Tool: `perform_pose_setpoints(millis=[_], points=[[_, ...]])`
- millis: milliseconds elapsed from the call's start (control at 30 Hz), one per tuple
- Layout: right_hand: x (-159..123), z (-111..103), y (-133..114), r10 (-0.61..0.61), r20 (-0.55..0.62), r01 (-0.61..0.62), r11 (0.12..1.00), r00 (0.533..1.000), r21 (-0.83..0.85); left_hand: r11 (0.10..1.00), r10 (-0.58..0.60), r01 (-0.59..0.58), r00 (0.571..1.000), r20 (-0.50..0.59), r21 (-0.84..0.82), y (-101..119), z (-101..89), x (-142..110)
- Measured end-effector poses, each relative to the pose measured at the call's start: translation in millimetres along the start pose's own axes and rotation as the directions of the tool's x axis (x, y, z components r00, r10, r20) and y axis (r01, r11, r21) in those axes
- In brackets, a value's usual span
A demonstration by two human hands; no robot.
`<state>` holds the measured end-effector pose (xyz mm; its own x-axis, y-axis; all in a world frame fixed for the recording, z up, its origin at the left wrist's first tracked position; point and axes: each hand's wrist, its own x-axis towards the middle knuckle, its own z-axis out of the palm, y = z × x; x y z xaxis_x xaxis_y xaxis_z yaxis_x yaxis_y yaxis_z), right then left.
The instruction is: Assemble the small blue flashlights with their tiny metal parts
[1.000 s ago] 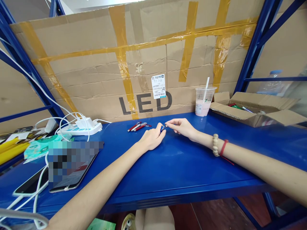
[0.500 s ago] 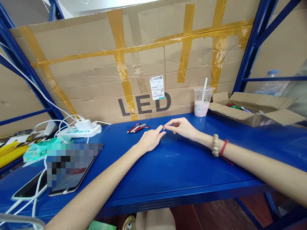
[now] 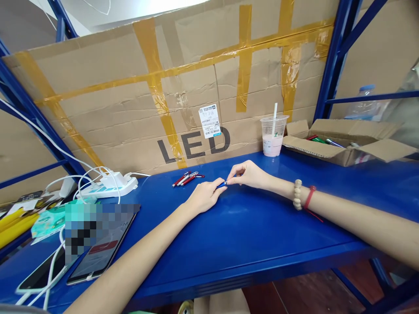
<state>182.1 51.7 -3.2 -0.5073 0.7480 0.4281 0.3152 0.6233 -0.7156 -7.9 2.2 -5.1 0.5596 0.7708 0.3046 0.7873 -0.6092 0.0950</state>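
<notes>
My left hand [image 3: 203, 196] is closed round a small blue penlight [image 3: 221, 185], low over the blue table. Only part of its slim body shows between thumb and fingers. At its right end, where something silvery glints, the thumb and forefinger of my right hand [image 3: 248, 173] are pinched together; that small part is mostly hidden. Left of my left hand lie several slim red and silver penlights [image 3: 187, 179] with small clips, grouped loosely on the table.
Behind stands a large taped cardboard sheet [image 3: 193, 104]. A cup [image 3: 273, 141] with a straw and an open carton [image 3: 330, 150] of coloured items are at the back right. On the left are a power strip [image 3: 111, 185], white cables, a tablet [image 3: 98, 257] and a phone [image 3: 42, 270].
The view has shifted slightly. More of the blue penlight shows between my hands, which have stayed together at its right end.
</notes>
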Motion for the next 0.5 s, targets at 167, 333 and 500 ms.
perform_pose_setpoints(millis=[167, 333, 500], points=[[-3, 2, -14, 0.007, -0.042, -0.009, 0.999, 0.999, -0.04, 0.999, -0.047, 0.046, 0.999, -0.027, -0.026, 1, -0.1, 0], [-5, 5, -12, 0.108, 0.058, -0.111, 0.993, 0.992, 0.049, 0.999, -0.045, 0.046, 0.998, -0.044, 0.011, 2, 0.9, 1], [-6, 7, -8, 0.271, 0.136, -0.292, 0.94, 0.953, 0.177, 1.0, -0.03, 0.031, 0.999, -0.042, 0.001, 2, 0.4, 0]])
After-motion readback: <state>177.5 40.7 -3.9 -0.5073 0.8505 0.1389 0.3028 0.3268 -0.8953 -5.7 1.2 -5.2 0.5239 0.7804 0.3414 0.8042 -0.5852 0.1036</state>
